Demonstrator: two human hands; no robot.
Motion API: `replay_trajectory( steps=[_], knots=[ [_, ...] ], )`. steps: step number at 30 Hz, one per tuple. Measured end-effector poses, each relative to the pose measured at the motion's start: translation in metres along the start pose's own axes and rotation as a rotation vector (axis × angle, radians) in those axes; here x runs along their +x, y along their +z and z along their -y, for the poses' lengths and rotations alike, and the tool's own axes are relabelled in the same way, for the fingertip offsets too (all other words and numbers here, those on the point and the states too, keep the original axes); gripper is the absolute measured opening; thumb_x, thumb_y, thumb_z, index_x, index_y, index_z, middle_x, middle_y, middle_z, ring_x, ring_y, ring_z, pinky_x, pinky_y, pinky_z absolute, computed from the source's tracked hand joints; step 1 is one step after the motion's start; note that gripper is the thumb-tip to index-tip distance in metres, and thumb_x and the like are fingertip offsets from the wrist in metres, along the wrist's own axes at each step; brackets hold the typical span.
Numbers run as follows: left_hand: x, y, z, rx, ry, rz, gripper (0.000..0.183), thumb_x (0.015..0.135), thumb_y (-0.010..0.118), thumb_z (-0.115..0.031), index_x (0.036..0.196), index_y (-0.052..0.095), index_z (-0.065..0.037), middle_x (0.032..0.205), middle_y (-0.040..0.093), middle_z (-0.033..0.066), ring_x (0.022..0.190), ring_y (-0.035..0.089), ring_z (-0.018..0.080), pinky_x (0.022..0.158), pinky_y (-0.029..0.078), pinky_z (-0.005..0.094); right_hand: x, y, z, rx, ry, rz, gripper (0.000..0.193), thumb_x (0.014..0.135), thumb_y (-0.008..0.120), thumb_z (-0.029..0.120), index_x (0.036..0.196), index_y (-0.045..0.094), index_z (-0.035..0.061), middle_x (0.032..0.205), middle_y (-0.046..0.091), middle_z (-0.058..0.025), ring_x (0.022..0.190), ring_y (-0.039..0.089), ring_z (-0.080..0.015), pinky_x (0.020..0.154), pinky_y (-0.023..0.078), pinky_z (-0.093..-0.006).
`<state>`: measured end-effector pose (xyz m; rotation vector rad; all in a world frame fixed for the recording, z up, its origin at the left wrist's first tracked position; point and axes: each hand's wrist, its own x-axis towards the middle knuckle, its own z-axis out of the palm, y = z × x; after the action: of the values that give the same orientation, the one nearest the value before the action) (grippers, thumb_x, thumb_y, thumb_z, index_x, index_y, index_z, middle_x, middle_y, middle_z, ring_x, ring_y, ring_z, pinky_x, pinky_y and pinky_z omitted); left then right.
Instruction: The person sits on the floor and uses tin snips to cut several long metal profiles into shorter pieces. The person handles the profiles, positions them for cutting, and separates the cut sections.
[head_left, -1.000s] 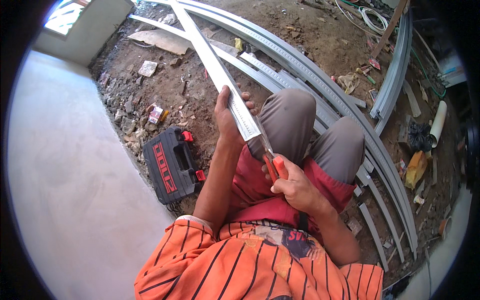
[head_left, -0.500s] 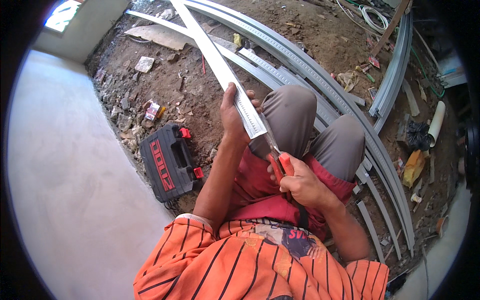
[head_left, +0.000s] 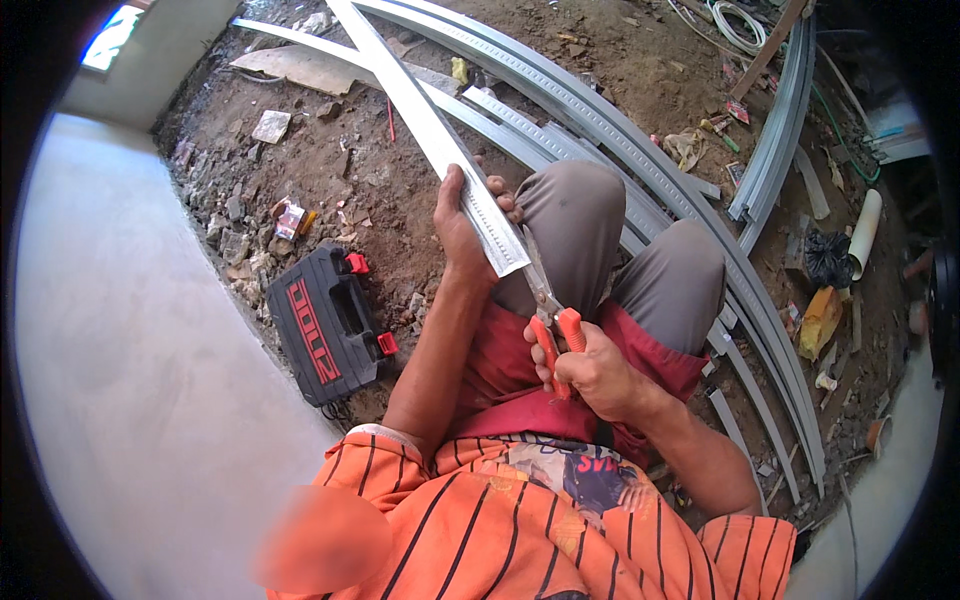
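I note bare dirt ground (head_left: pixel 330 170) strewn with rubble, with a smooth concrete floor (head_left: pixel 120 380) to the left. Long curved metal tracks (head_left: pixel 640 130) lie across the dirt past the knees. A black tool case (head_left: pixel 325 325) with red latches lies shut on the ground, just left of the left forearm. One metal channel strip (head_left: pixel 440 150) runs from the top of the view down to the lap, its cut end over the left knee. My left hand (head_left: pixel 462 225) is wrapped around that end, fingers curled over the strip's edge. My right hand (head_left: pixel 595 370) is clenched round the red handles of tin snips (head_left: pixel 545 300), whose blades meet the strip's end.
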<state>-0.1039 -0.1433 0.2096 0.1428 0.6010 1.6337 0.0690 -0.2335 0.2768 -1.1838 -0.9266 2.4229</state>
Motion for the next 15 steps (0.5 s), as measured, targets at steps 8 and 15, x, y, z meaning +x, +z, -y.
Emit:
replay_trajectory(
  steps=[8,15],
  knots=[
    [0.0,-0.007,0.003,-0.052,-0.023,0.01,0.043,0.09,0.044,-0.039,0.113,0.04,-0.003,0.076,0.047,0.0079,0.06,0.047,0.0161,0.052,0.042,0.0299,-0.001,-0.001,0.017,-0.16,0.001,-0.056,0.047,0.063,0.045,-0.001,0.11,0.045,-0.0007,0.087,0.048,-0.0041,0.073,0.05,-0.0125,0.058,0.043,-0.0231],
    [-0.001,-0.009,0.003,-0.05,-0.016,0.026,0.045,0.09,0.044,-0.04,0.115,0.039,-0.003,0.074,0.046,0.0073,0.06,0.047,0.0153,0.052,0.042,0.0294,0.003,0.0,0.014,-0.078,0.033,-0.027,0.032,0.069,0.047,-0.003,0.1,0.048,0.0012,0.079,0.049,-0.0026,0.062,0.048,-0.0104,0.054,0.04,-0.0248]
  ],
)
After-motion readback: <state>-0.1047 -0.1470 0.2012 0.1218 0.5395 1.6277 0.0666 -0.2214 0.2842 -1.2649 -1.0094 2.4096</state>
